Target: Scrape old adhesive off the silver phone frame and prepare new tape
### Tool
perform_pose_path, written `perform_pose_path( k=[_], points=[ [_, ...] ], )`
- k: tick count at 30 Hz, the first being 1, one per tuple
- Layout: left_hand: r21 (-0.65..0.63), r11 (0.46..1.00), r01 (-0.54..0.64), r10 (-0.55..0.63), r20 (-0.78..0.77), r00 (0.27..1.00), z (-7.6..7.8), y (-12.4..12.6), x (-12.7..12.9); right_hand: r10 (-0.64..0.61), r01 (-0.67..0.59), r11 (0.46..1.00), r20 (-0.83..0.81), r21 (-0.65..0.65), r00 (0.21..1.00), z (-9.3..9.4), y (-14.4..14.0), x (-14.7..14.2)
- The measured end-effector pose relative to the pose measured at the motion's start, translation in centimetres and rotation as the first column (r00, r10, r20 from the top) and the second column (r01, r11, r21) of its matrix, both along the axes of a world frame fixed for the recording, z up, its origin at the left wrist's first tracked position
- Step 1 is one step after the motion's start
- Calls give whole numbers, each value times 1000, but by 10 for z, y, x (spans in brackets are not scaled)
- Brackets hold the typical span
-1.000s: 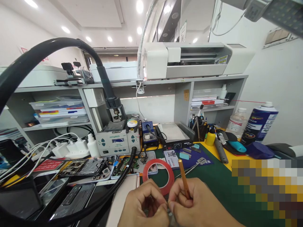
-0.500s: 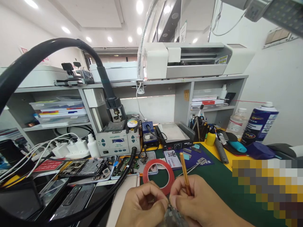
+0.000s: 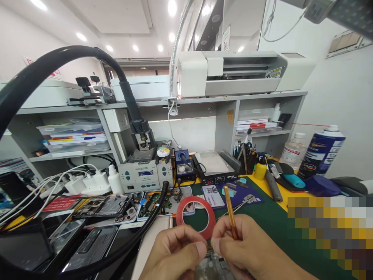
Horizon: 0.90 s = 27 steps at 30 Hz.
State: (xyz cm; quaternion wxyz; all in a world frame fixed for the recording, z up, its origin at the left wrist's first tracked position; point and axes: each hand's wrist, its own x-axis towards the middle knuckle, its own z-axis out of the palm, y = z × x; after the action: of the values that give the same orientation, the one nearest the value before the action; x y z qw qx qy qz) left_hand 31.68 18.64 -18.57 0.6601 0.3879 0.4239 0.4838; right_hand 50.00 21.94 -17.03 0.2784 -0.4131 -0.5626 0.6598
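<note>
Both my hands meet at the bottom middle of the view over a small circuit board (image 3: pixel 212 268), partly hidden under my fingers. My left hand (image 3: pixel 175 252) pinches the board's left side with thumb and forefinger. My right hand (image 3: pixel 247 252) holds a thin orange-brown tool (image 3: pixel 230 212) that points up and away, and its thumb tip also presses on the board. A red tape roll (image 3: pixel 196 216) lies on the green mat (image 3: pixel 262 225) just beyond my fingers.
Opened phones (image 3: pixel 101 206) and screens lie at the left under a thick black hose (image 3: pixel 58 62). A rework station (image 3: pixel 142 175), a heating plate (image 3: pixel 214 165), a yellow bottle (image 3: pixel 260 170) and a blue spray can (image 3: pixel 322 149) stand behind. White chargers (image 3: pixel 84 182) sit at left.
My hands have shifted slightly lower and the small board has come into sight between my thumbs. The orange tool has tilted a little to the right.
</note>
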Motion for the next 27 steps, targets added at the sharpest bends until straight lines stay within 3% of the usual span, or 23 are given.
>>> perform_pose_path(
  k=[9,16,21,27],
  points=[
    [29,991,-132,134,-117,984,1,3,-3,-3,3,1000,2,-20,1000,4,3,0],
    [60,991,-117,126,-172,977,-2,2,-5,-15,16,999,36,-41,999,6,3,0],
    [170,985,-39,80,-244,966,-1,-2,-1,-13,15,998,29,-67,999,9,2,-2],
    [354,935,-21,113,-243,963,-13,0,2,-20,21,1000,48,-22,999,5,1,-2]
  ],
)
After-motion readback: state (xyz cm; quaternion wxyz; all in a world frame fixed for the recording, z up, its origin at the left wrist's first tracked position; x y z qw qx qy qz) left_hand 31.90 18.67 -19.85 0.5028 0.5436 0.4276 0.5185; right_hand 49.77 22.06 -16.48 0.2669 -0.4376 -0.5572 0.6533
